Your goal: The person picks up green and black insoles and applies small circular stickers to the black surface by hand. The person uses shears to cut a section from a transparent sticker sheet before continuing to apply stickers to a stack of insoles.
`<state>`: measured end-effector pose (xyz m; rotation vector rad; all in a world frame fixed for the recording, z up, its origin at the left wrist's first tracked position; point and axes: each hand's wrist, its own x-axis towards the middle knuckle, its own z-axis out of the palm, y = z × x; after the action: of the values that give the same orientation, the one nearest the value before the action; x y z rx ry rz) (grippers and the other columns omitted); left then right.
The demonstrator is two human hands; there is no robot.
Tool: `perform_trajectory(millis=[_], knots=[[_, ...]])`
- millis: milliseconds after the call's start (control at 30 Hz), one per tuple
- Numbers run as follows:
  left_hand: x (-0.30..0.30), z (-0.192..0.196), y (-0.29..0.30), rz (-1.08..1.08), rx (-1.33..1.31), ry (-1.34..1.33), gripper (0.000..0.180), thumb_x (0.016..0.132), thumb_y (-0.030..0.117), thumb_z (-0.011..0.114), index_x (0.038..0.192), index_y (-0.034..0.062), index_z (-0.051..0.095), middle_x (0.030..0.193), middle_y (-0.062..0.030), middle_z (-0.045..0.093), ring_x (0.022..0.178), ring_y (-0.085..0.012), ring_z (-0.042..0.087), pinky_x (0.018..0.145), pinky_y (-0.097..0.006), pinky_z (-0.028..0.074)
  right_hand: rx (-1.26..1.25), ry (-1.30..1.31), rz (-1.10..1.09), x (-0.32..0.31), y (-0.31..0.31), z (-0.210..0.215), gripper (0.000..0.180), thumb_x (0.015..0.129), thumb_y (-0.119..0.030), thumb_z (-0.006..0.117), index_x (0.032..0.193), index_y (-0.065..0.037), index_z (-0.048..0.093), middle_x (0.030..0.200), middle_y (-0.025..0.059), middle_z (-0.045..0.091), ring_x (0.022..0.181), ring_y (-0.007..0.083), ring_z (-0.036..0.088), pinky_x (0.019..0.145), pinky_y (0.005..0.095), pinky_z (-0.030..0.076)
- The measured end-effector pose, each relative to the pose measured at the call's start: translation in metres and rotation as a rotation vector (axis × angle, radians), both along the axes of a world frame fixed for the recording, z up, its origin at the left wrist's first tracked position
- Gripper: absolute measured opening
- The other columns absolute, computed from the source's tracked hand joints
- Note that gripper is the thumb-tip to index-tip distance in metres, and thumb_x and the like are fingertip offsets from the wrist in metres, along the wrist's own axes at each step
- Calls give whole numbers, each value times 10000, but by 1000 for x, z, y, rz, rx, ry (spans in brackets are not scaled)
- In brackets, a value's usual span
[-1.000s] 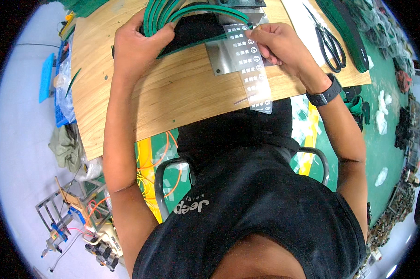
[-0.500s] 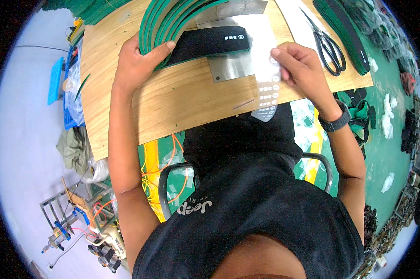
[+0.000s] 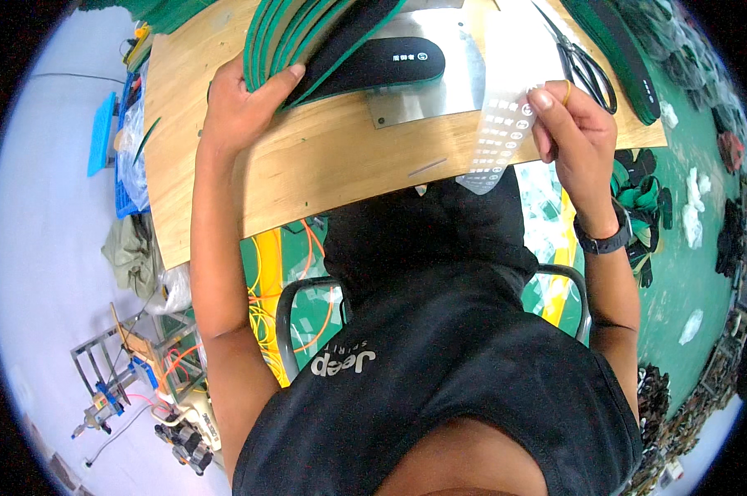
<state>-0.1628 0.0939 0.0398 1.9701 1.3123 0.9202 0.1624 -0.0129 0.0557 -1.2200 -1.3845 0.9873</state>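
Note:
My left hand (image 3: 245, 107) is closed around a bent stack of insoles (image 3: 287, 37), black with green edges, its thumb on the near side. Beneath the stack, one black insole (image 3: 365, 66) with a small white print lies toward the metal plate (image 3: 411, 107), its rounded end over the plate. My right hand (image 3: 578, 128) pinches a clear strip of white printed stickers (image 3: 497, 136) between thumb and fingers. That strip hangs down past the table's near edge. A thin yellow band circles one of the right-hand fingers.
Black-handled scissors (image 3: 587, 70) lie at the right on a white sheet (image 3: 510, 41). Beyond them, more insoles (image 3: 617, 62) rest along the right edge of the wooden table (image 3: 307, 178). A thin sliver (image 3: 427, 167) lies near the front edge. A blue crate (image 3: 127, 186) stands to the left.
My right hand has moved right, away from the insole, carrying the sticker strip with it. The bent stack stands farther off the printed insole, and my left hand stays on the stack.

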Motion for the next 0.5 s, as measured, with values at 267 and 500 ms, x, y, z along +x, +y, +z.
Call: perform_trajectory(millis=[267,500], knots=[[-16,3,-30,136,-33,-92,213,781,193,692,867,6,636,770,-20,625,702,-91,532,659,-248,443,525,-293,311,-34,-5,17,98,786,-101,692,854,-33,672,635,66,614,458,123,533,451,264,419],[-6,7,-19,198,-22,-159,219,789,208,689,855,4,640,758,-21,630,698,-88,540,661,-247,445,-343,-45,297,-90,23,4,261,905,-219,582,757,-5,600,507,-1,487,421,58,446,377,205,336]])
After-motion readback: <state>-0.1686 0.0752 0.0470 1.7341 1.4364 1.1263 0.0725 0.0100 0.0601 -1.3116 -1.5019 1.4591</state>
